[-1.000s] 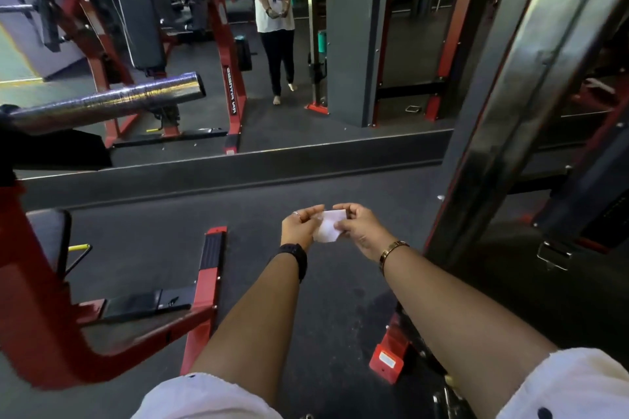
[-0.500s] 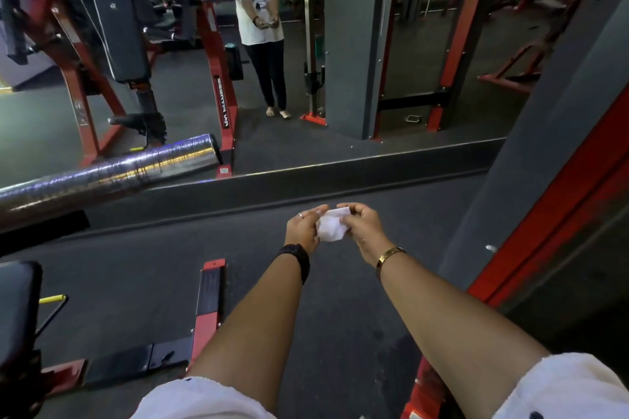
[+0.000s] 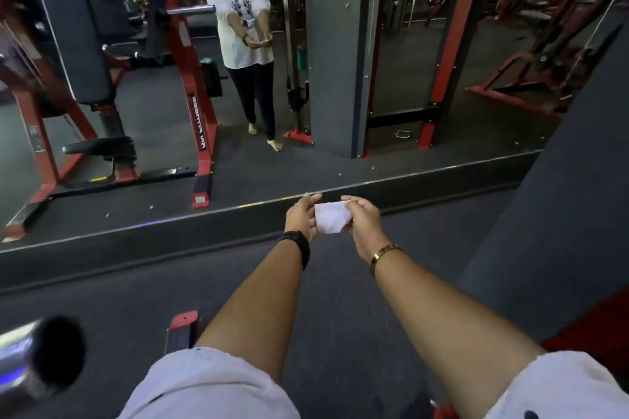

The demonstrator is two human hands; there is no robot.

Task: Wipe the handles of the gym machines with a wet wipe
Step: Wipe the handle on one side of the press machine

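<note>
A small white wet wipe (image 3: 331, 218) is stretched between both hands at chest height in front of me. My left hand (image 3: 301, 217), with a black watch on the wrist, touches the wipe's left edge with its fingers spread. My right hand (image 3: 364, 220), with a gold bracelet, pinches the wipe's right edge. A chrome bar end (image 3: 37, 355) of a machine sticks into view at the lower left, apart from both hands.
A wall mirror (image 3: 306, 78) ahead shows a person in a white top, a red and black bench machine (image 3: 112, 105) and a grey column (image 3: 335, 44). A dark upright (image 3: 561, 214) stands to my right. A red frame foot (image 3: 183, 321) lies on the dark floor.
The view has tilted up and turned right, so the chrome bar slid to the lower left. My hands have spread apart and the wipe has unfolded flatter between them.
</note>
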